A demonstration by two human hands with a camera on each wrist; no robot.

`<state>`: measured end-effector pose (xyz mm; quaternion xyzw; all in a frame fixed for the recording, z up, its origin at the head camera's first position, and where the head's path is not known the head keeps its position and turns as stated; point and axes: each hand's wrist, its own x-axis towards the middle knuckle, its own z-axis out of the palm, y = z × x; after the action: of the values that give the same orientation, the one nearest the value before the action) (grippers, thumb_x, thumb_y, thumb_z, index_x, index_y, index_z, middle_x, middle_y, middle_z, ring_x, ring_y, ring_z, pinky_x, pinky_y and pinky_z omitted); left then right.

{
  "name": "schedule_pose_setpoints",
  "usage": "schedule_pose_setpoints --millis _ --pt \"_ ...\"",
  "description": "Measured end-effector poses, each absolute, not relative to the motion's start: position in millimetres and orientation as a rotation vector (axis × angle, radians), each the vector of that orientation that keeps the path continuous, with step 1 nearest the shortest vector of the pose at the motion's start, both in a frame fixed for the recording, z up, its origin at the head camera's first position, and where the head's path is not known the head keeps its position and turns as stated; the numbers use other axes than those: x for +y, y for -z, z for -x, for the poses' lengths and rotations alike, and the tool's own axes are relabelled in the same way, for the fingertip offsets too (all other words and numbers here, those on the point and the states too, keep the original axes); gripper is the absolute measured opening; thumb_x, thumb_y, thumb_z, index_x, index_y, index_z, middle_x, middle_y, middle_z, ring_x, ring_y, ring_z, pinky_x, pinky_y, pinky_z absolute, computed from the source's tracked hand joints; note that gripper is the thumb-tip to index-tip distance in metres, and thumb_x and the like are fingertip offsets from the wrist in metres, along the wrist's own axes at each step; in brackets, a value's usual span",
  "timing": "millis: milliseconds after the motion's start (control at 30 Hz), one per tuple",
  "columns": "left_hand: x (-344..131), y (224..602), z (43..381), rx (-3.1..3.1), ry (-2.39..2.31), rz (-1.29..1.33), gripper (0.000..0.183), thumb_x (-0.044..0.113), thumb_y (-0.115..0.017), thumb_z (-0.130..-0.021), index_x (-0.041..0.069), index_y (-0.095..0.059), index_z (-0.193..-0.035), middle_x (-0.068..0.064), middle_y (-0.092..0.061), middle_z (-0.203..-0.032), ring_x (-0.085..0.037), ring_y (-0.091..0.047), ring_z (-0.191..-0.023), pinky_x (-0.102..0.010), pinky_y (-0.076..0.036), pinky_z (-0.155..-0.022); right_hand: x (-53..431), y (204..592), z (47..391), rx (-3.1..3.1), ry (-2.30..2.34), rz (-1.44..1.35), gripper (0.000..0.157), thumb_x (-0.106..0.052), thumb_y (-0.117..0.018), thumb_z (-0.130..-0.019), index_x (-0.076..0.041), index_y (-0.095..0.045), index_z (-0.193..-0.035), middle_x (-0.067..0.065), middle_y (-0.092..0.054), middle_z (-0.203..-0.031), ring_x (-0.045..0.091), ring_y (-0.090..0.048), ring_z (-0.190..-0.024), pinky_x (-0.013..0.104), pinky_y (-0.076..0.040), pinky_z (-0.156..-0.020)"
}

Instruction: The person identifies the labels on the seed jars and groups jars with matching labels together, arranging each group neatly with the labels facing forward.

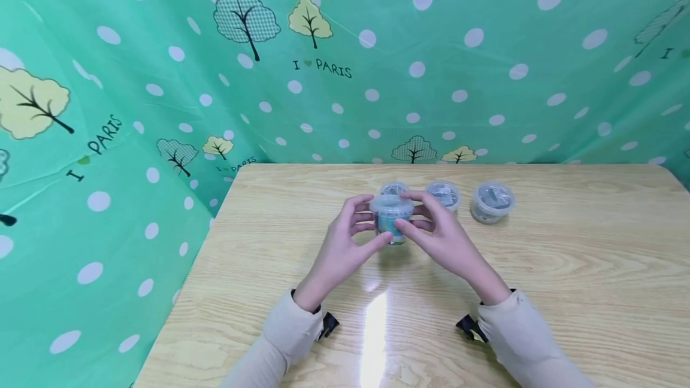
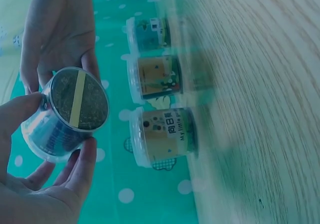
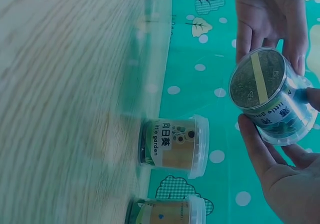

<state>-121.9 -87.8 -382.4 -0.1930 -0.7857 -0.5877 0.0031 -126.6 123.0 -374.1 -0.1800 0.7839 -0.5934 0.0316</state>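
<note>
Both hands hold one clear plastic tub with a lid and a blue "little garden" label (image 1: 385, 221), upright and raised above the table. My left hand (image 1: 345, 247) grips its left side, fingers behind and thumb at the front. On the other side my right hand (image 1: 450, 247) has its thumb on the label and its index finger up at the lid's rim. The wrist views show the tub's underside (image 2: 64, 99), dark contents with a pale yellow strip across.
Behind the held tub stand three similar lidded tubs in a row: one partly hidden (image 1: 393, 187), a middle one (image 1: 443, 193) and a right one (image 1: 493, 202). They stand on a wood-grain table (image 1: 582, 268). A green dotted cloth (image 1: 474, 76) hangs behind and at left.
</note>
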Motion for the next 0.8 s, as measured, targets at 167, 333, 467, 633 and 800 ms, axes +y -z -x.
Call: schedule_pose_setpoints --millis 167,333,467,633,800 --pt "-85 383 121 -2.466 1.867 0.61 0.07 0.019 -0.079 -0.086 0.007 -0.041 -0.143 -0.009 -0.06 -0.126 -0.021 -0.063 -0.112 -0.028 -0.054 -0.098 128 375 125 2.435 1.814 0.556 0.051 -0.022 -0.066 -0.097 -0.007 -0.046 -0.141 0.012 -0.048 -0.143 0.03 -0.056 -0.125 0.032 -0.051 -0.102" --pt "-83 383 121 -2.465 1.881 0.611 0.069 0.018 -0.079 -0.086 0.009 -0.041 -0.143 -0.01 -0.062 -0.124 -0.021 -0.063 -0.111 -0.027 -0.054 -0.097 131 375 124 2.448 1.798 0.562 0.049 -0.023 -0.064 -0.098 -0.008 -0.046 -0.141 0.011 -0.048 -0.142 0.029 -0.055 -0.126 0.036 -0.05 -0.104" --pt "-83 384 119 -2.479 1.895 0.626 0.072 0.018 -0.079 -0.086 0.008 -0.038 -0.144 -0.011 -0.062 -0.126 -0.021 -0.063 -0.113 -0.028 -0.054 -0.099 134 376 123 2.429 1.796 0.56 0.051 -0.024 -0.063 -0.099 -0.008 -0.043 -0.143 0.01 -0.045 -0.145 0.03 -0.053 -0.13 0.037 -0.05 -0.105" --pt "-81 384 117 -2.481 1.936 0.667 0.075 0.018 -0.077 -0.087 0.011 -0.034 -0.148 -0.013 -0.061 -0.132 -0.023 -0.062 -0.118 -0.029 -0.052 -0.102 137 378 122 2.385 1.81 0.591 0.054 -0.02 -0.059 -0.101 -0.003 -0.036 -0.147 0.016 -0.038 -0.15 0.035 -0.047 -0.135 0.033 -0.048 -0.106" --pt "-78 381 116 -2.471 1.964 0.674 0.074 0.016 -0.077 -0.087 0.012 -0.035 -0.147 -0.013 -0.062 -0.132 -0.023 -0.063 -0.118 -0.028 -0.052 -0.101 139 379 122 2.364 1.824 0.606 0.054 -0.018 -0.058 -0.101 -0.002 -0.034 -0.147 0.018 -0.036 -0.152 0.036 -0.046 -0.136 0.022 -0.047 -0.104"
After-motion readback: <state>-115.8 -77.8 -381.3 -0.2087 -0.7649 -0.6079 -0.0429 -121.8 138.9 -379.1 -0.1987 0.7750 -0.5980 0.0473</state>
